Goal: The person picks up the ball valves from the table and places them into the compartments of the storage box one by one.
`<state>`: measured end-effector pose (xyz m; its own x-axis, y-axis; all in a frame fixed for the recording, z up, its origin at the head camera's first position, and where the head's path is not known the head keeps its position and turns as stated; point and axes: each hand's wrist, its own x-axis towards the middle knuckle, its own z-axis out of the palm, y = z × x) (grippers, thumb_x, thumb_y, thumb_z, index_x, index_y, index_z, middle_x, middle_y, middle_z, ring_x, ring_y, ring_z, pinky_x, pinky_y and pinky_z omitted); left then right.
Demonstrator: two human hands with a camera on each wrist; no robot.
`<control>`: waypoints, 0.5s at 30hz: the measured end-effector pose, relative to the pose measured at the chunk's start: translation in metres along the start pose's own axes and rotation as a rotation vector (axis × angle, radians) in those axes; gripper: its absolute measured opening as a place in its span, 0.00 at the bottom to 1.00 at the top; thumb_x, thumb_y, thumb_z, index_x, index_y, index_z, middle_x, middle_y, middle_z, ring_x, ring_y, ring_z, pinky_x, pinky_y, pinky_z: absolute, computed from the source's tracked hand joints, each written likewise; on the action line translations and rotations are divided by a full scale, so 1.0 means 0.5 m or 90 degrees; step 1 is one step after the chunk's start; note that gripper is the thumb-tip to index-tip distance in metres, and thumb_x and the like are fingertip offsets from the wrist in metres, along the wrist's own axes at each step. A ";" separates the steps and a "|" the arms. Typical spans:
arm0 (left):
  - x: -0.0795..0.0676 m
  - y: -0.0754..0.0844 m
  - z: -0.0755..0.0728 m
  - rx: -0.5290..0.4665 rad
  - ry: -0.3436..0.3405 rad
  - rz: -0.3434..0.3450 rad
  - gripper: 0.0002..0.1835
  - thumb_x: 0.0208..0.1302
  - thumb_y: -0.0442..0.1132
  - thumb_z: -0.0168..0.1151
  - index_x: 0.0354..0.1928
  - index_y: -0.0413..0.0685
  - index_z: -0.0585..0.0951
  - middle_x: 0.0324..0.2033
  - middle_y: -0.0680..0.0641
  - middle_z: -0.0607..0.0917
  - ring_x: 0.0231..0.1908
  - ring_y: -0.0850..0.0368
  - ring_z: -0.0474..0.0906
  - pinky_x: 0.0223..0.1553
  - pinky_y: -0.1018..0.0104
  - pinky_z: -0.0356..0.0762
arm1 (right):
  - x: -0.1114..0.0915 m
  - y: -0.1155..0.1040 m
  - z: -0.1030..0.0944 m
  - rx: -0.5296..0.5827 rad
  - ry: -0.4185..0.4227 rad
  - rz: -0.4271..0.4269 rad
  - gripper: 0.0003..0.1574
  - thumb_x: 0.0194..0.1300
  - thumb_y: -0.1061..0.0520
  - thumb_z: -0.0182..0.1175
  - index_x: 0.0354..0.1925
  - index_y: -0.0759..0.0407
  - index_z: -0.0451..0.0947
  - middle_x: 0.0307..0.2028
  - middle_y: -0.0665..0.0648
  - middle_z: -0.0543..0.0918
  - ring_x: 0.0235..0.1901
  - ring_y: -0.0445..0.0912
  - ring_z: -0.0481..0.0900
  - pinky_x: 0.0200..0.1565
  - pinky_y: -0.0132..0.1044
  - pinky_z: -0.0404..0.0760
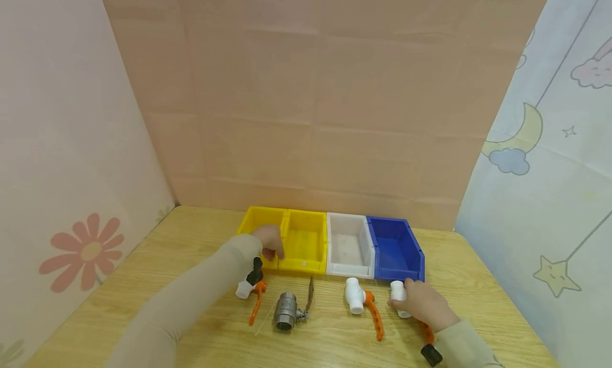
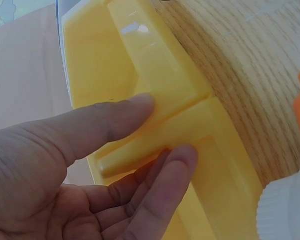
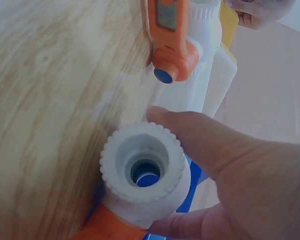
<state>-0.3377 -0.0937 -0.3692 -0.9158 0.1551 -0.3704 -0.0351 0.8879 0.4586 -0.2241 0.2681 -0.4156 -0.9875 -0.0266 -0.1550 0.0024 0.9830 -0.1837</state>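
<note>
In the left wrist view, my left hand (image 2: 110,165) has its thumb and index finger on either side of the adjoining walls of two yellow bins (image 2: 159,65), pinching them. From the head view, this left hand (image 1: 271,240) reaches over the left bin's front. At the right, my right hand (image 1: 427,303) holds a white plastic ball valve (image 1: 398,292) with an orange handle, just in front of the blue bin (image 1: 394,255). Seen close up, the valve's ribbed round opening (image 3: 142,162) faces the right wrist camera, between the thumb and fingers.
A white bin (image 1: 349,246) stands between the yellow and blue ones. On the wooden table (image 1: 330,347) lie a metal ball valve (image 1: 286,311), another white valve (image 1: 354,295) with an orange handle, and a white valve with black and orange parts (image 1: 245,289) below the left forearm.
</note>
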 end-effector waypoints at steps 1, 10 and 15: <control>0.000 0.000 0.000 -0.003 0.000 0.000 0.10 0.50 0.35 0.75 0.30 0.40 0.81 0.17 0.48 0.76 0.15 0.58 0.75 0.26 0.67 0.83 | -0.002 -0.001 -0.001 0.001 -0.001 -0.001 0.47 0.51 0.35 0.69 0.49 0.74 0.73 0.35 0.62 0.81 0.31 0.51 0.76 0.33 0.48 0.78; -0.005 0.003 -0.001 -0.019 0.002 -0.005 0.13 0.49 0.33 0.75 0.33 0.39 0.79 0.16 0.48 0.75 0.15 0.58 0.74 0.30 0.64 0.84 | -0.002 -0.003 -0.005 0.022 -0.017 0.013 0.42 0.51 0.35 0.70 0.43 0.71 0.75 0.30 0.56 0.79 0.27 0.48 0.72 0.29 0.42 0.74; -0.006 0.002 -0.001 -0.016 0.003 -0.005 0.12 0.50 0.34 0.75 0.32 0.39 0.79 0.18 0.47 0.76 0.16 0.57 0.75 0.28 0.66 0.83 | 0.002 0.000 -0.001 0.025 -0.016 0.016 0.41 0.51 0.35 0.70 0.42 0.70 0.75 0.29 0.56 0.78 0.27 0.47 0.72 0.28 0.41 0.74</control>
<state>-0.3352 -0.0934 -0.3673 -0.9171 0.1458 -0.3711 -0.0532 0.8777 0.4763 -0.2250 0.2681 -0.4150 -0.9829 -0.0068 -0.1838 0.0338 0.9755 -0.2173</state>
